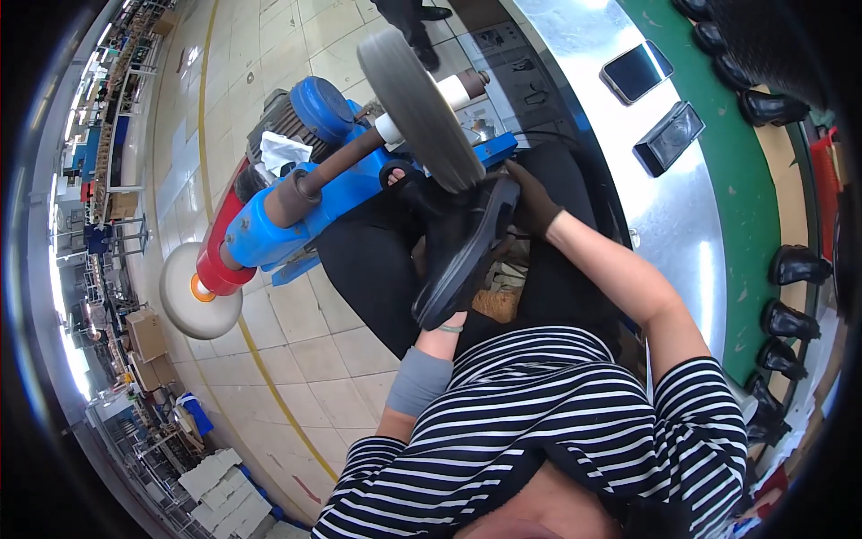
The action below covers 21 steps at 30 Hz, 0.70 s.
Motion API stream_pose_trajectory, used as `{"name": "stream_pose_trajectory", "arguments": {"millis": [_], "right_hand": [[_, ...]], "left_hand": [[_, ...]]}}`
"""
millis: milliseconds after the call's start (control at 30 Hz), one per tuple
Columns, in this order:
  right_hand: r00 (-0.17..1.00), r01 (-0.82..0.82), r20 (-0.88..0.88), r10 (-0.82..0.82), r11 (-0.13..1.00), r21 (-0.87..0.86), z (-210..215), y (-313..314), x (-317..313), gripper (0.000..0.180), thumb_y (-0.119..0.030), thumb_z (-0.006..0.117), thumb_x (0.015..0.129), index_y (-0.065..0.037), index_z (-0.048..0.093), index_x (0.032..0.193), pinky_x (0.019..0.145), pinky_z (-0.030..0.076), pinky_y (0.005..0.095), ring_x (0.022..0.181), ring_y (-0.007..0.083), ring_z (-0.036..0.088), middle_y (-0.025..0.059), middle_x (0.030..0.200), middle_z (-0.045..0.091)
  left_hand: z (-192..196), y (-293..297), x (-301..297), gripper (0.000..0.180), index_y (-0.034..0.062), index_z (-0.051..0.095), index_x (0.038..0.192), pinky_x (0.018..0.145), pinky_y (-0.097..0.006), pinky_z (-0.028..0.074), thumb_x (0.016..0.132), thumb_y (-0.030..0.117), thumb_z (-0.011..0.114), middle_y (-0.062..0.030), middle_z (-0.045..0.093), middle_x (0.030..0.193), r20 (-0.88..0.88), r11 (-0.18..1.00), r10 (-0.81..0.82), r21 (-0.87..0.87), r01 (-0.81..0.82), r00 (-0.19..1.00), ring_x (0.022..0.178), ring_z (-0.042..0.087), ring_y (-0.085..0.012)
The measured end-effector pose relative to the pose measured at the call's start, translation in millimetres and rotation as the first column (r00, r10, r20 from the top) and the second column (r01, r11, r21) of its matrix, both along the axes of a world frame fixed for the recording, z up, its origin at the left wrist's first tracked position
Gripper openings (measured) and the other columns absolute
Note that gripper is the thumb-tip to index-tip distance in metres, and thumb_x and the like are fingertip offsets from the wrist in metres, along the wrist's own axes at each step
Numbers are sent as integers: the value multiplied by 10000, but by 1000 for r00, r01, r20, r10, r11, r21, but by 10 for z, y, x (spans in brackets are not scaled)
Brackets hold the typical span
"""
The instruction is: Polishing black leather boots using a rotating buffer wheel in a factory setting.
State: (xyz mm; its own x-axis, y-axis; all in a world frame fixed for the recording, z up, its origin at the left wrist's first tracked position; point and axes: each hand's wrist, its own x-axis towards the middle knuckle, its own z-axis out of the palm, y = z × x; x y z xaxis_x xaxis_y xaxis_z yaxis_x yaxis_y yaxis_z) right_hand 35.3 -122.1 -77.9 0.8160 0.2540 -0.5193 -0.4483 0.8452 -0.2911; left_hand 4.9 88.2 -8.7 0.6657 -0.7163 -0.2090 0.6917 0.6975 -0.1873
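I have both hands closed on the black shoe (467, 256): my right hand (532, 205) at the toe end, my left hand (449, 322) under the heel. The sole edge meets the grey buffing wheel (420, 108). I judge light, even pressure and slow turning work best, fingers clear of the rim.

Lighting: bright, even, indoor. Glare: white streaks on the steel bench top (682, 225); washed-out glow far left of it. Shadows: soft. Focus: sharp centrally. Distortion: strong fisheye bending toward the rim, black vignette surrounding.
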Motion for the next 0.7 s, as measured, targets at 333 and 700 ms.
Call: {"name": "stream_pose_trajectory", "arguments": {"millis": [333, 700], "right_hand": [[992, 85, 121, -38, 904, -419, -77, 120, 815, 618, -545, 537, 925, -43, 563, 1284, 937, 463, 344, 1054, 209, 617, 114, 1197, 642], [970, -26, 237, 58, 991, -135, 257, -123, 492, 675, -565, 529, 921, -109, 479, 1416, 873, 505, 312, 1003, 188, 640, 132, 1198, 626]], "left_hand": [[-194, -84, 370, 599, -23, 528, 1307, 924, -418, 519, 925, 437, 500, -198, 627, 1212, 77, 796, -179, 597, 99, 981, 1058, 637, -315], [-93, -403, -350, 387, 4, 579, 1241, 1101, -416, 370, 939, 246, 568, -123, 620, 1245, -18, 890, -115, 441, 111, 993, 1190, 557, -261]]}}
